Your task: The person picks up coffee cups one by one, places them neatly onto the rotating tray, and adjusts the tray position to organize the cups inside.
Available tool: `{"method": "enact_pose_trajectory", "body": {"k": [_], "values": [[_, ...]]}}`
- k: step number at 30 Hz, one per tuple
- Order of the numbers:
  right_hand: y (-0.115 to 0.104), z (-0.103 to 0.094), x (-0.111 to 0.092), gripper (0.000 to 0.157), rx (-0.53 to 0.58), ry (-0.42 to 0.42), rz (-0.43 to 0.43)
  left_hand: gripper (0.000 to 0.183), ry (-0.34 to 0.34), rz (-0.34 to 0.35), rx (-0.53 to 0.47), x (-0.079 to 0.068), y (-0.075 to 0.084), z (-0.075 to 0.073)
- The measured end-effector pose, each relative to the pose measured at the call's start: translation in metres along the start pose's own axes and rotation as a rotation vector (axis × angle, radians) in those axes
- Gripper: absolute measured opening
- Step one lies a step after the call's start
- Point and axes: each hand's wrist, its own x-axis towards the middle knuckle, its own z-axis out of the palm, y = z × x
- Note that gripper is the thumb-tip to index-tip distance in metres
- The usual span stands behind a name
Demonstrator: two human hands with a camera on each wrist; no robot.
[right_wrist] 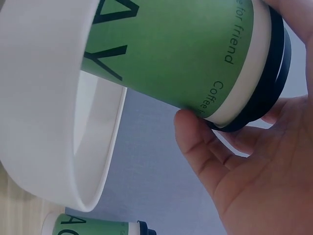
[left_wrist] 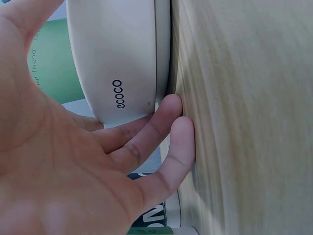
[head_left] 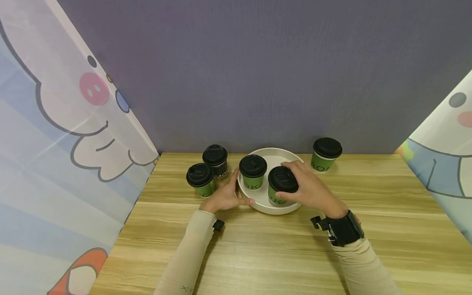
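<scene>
My right hand (head_left: 307, 186) grips a green paper cup (right_wrist: 166, 54) with a black lid, fingers and thumb around its top near the lid. The cup's lower part is inside a round white tray (head_left: 271, 209), its base hidden by the tray wall in the right wrist view. To its left in the tray stands another green cup (head_left: 253, 174), also black-lidded. My left hand (head_left: 225, 196) holds the tray's left front edge, thumb by the rim and fingers along the side. "ecoco" is printed on the tray wall (left_wrist: 117, 54) in the left wrist view.
Left of the tray stand a green cup (head_left: 202, 182) and a black cup (head_left: 216, 162), close together near my left hand. Another green cup (head_left: 324, 155) is at the back right. Behind the wooden table (head_left: 265, 254) rises a grey wall (head_left: 243, 73).
</scene>
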Motion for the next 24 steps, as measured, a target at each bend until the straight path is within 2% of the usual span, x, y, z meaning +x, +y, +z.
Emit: {"method": "enact_pose_trajectory", "body": {"k": [24], "values": [[-0.008,0.017,0.002,0.093,-0.015,-0.047,-0.003,0.131,-0.013,-0.006,0.003,-0.002,0.0,-0.002]]}}
